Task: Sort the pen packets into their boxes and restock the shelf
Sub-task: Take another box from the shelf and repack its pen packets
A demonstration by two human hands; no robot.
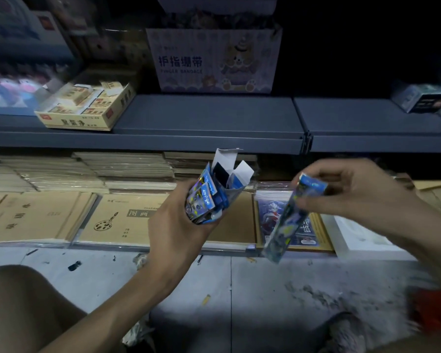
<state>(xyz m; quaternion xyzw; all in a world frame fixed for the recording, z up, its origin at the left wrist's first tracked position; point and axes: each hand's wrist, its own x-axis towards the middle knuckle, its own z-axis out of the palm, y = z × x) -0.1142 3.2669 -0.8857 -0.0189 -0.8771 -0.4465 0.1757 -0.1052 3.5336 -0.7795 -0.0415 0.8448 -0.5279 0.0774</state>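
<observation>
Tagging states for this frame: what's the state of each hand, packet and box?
left hand: grips pen box plus bunch of pen packets.
pen box: upright, top flaps open.
bunch of pen packets: upright in the grip.
right hand: pinches top end of single pen packet.
single pen packet: tilted, outside the box.
eraser box: on shelf, open, part filled.
finger bandage box: on shelf, upright.

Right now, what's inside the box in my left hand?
Blue shiny pen packets stick up from the open box, flaps raised. The left hand covers the lower part, so their count is hidden.
</observation>
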